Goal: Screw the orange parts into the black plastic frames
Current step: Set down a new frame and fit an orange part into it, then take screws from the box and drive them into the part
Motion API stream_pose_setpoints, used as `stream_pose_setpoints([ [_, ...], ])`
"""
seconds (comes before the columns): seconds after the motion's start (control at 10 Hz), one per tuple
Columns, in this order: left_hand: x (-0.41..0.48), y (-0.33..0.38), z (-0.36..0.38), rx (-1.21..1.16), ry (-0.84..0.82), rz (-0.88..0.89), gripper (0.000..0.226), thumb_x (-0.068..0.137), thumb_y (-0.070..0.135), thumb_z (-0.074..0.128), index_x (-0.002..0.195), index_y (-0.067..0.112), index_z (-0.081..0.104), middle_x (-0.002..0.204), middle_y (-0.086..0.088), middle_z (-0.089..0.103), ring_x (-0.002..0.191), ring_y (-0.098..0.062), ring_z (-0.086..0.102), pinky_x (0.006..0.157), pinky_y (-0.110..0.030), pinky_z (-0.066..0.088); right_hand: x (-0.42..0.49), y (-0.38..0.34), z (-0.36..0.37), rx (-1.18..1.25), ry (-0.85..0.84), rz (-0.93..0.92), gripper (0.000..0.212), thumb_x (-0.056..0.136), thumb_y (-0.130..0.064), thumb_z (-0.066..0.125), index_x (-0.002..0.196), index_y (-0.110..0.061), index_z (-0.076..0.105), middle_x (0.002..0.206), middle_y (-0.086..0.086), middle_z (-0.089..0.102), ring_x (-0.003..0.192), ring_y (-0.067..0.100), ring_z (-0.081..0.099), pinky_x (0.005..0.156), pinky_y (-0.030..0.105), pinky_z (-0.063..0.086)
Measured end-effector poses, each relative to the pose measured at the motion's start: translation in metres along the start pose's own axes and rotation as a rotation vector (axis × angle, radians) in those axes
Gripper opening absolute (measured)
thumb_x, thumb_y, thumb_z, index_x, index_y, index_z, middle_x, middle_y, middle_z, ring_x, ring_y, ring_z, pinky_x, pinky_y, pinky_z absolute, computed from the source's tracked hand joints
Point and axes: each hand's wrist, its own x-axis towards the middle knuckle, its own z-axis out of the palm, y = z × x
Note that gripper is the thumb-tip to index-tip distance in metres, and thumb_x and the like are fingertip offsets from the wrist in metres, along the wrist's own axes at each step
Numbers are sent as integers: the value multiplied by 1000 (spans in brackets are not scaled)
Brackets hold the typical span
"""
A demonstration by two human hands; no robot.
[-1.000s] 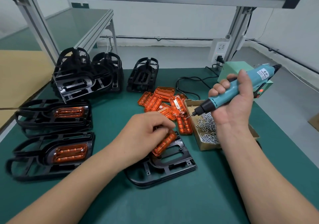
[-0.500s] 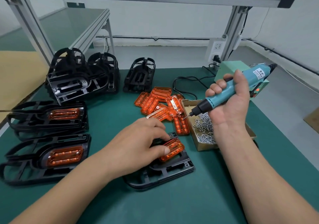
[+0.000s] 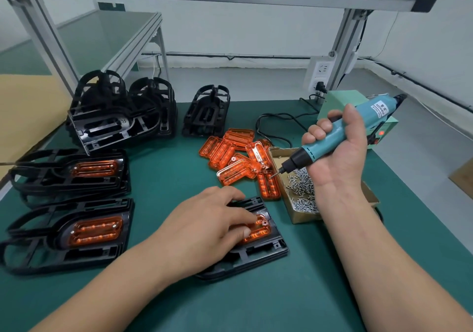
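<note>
**Orange part now down flat in its frame**

Since half a second back, the translucent orange plastic part [image 3: 258,232] has gone from a tilt to lying flat in the recess of the flat black plastic frame [image 3: 258,253], nearest on the dark green mat [image 3: 256,303].

- The left hand [image 3: 212,226] lies over the part with fingers mostly straight, gripping nothing. It presses down, likely to keep the screw holes lined up and stop the frame sliding.
- One screw boss shows just past the fingertips, left uncovered for the bit.
- The right hand [image 3: 340,157] is wrapped tight round the teal electric screwdriver [image 3: 378,110]. The tip is held up, angled down-left over the cardboard box of small silver screws [image 3: 302,198], handy for picking up a screw. Whether the bit carries one is too small to tell.
- Two finished frames with orange inserts [image 3: 94,232] lie to the left, set clear of the work.
- The loose pile of orange parts [image 3: 238,157] lies beyond, within reach of either hand.
- Bare black frames stand stacked [image 3: 120,116] at the far edge, waiting.

Judgement: part seated, no screws driven yet.
</note>
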Motion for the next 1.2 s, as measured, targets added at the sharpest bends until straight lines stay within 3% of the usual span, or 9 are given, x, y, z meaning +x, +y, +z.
stream_pose_setpoints([
  [0.3,9,5,0,-11,-42,-47,32,101,55,59,133,55,62,146,25,40,138,-1,34,105,-30,45,-1,0,1,-7,-3,0,21,100,-32,68,89,-17,61,73,-2,48,59,11,46,57,25,44],
  [0.5,6,-2,-5,-107,-110,15,36,97,52,68,133,54,62,141,30,44,133,4,36,111,-30,41,4,-14,0,68,26,-53,21,101,-31,67,88,-16,61,73,-2,48,58,11,47,57,25,44],
  [0.6,7,1,-8,-131,-78,34,39,96,57,66,135,52,59,138,32,46,131,5,39,110,-24,38,9,-21,-3,93,47,-86,21,101,-31,68,88,-16,61,73,-2,48,58,11,47,57,25,44],
  [0.7,17,8,-13,-171,113,25,33,100,50,63,133,44,65,129,27,55,127,2,47,108,-27,42,14,-28,-8,138,71,-117,23,100,-31,69,87,-15,60,73,-1,48,59,12,47,58,25,44],
  [0.8,45,25,-14,-104,172,112,24,104,38,63,126,33,73,115,18,66,116,-10,53,103,-35,46,19,-37,-12,209,96,-168,25,101,-31,69,85,-13,60,72,-1,50,59,12,47,59,26,43],
  [1.0,104,53,2,105,8,268,22,106,41,58,115,32,76,103,12,69,111,-19,53,99,-44,43,27,-53,-26,323,170,-234,27,98,-30,73,80,-14,59,71,-2,51,57,13,50,56,25,45],
  [1.1,124,55,4,82,-159,205,21,103,46,62,114,36,76,98,13,71,108,-17,58,102,-44,35,29,-55,-30,347,208,-242,28,97,-29,74,79,-14,58,70,-2,50,56,13,50,56,25,44],
  [1.2,138,58,3,70,-213,170,22,95,47,73,113,36,78,96,16,73,104,-14,62,106,-48,33,31,-55,-32,347,214,-235,28,97,-29,73,80,-14,57,70,-2,49,56,13,49,57,25,44],
])
